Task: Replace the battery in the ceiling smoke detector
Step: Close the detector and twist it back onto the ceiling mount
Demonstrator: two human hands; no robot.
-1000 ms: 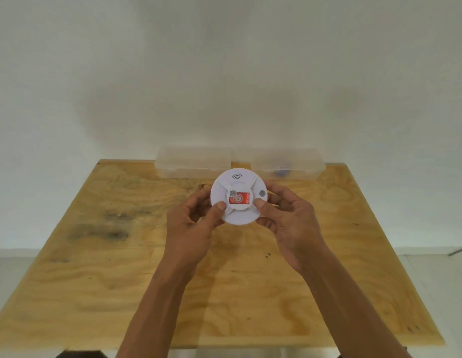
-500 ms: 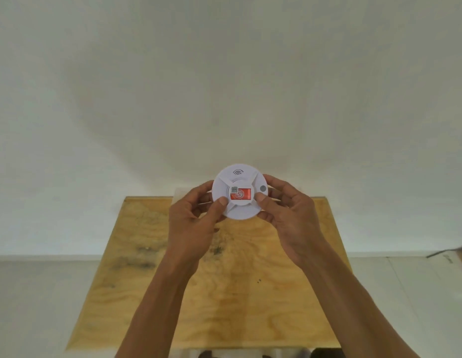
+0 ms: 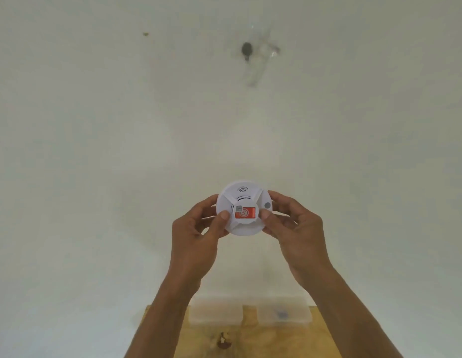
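Note:
A round white smoke detector (image 3: 244, 200) with a red label in its centre and a grey button at its right edge is held up in front of a white wall. My left hand (image 3: 196, 236) grips its left rim, thumb on the face. My right hand (image 3: 297, 228) grips its right rim, thumb beside the label. High above, a dark spot (image 3: 246, 50) with strips of clear tape (image 3: 261, 65) marks the white surface. The back of the detector is hidden.
Far below, a wooden table (image 3: 250, 339) shows between my forearms. Two clear plastic boxes (image 3: 214, 312) (image 3: 283, 313) stand at its far edge; the right one holds a small dark item. A small brown object (image 3: 223, 341) lies on the wood.
The view has tilted sharply upward. Both hands have raised the detector from just above the table up in front of the wall. The grip is the same.

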